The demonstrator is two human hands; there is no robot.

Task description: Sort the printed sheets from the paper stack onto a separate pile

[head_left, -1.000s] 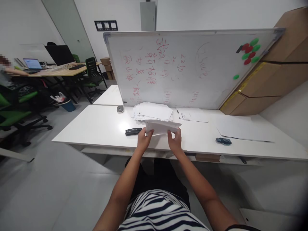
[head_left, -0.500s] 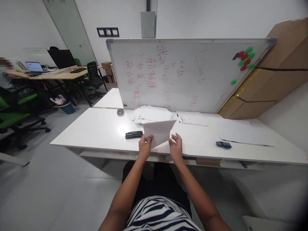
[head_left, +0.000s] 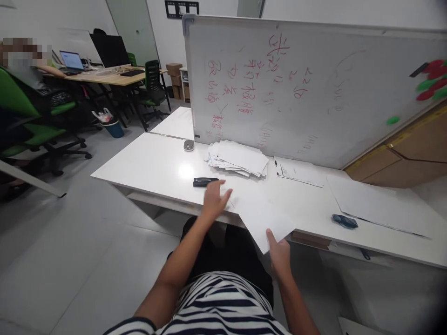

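Observation:
Paper (head_left: 263, 218), white and blank on its upper face, is pinched at its near corner by my right hand (head_left: 280, 253), thumb on top. It slants over the front edge of the desk; whether it is one sheet or several I cannot tell. My left hand (head_left: 215, 200) is off the paper, its fingers and thumb apart, right beside a black stapler (head_left: 202, 182). The fingertips overlap the stapler's right end in view, but no grip on it shows. Behind lies a loose pile of white papers (head_left: 239, 157).
On the white desk (head_left: 139, 163) are a computer mouse (head_left: 188, 145), more sheets (head_left: 296, 172), a large white sheet (head_left: 377, 204) and a dark crumpled packet (head_left: 345, 221). A whiteboard (head_left: 314, 93) leans along the back against cardboard boxes (head_left: 380, 163). Another person (head_left: 28, 70) sits at the far left.
My left hand has let go of the paper and moved left to the stapler. The right hand has taken hold of the paper and brought it right and nearer. The view has turned and tilted down.

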